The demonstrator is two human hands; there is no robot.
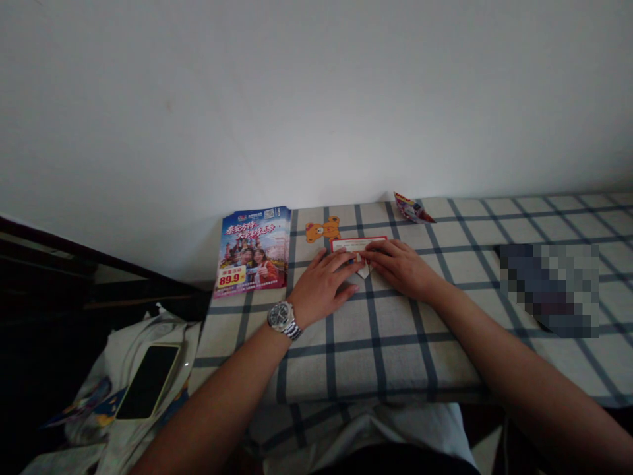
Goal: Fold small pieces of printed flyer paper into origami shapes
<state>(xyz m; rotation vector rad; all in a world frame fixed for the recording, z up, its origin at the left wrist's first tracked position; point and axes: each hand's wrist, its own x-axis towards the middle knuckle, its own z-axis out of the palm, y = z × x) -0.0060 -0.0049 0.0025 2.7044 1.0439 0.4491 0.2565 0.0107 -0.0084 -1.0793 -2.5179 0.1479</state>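
Note:
On the checked tablecloth lies a partly folded sheet of paper (pixel 352 245), white with printed lines and a red edge. A small pale point of it (pixel 364 271) shows below the fingers. My left hand (pixel 324 284), a metal watch (pixel 284 319) on its wrist, presses and holds the paper with its fingers from the left. From the right, my right hand (pixel 401 268) holds it too, its fingers bent and meeting the left fingertips. The fingers cover much of the paper, so its exact folds are hidden.
A stack of printed flyers (pixel 253 254) lies left of my hands, beside a bear cutout (pixel 323 229). A folded paper boat (pixel 412 208) stands near the wall. At right is a blurred dark object (pixel 548 290). A phone (pixel 149 381) rests on cloth at lower left.

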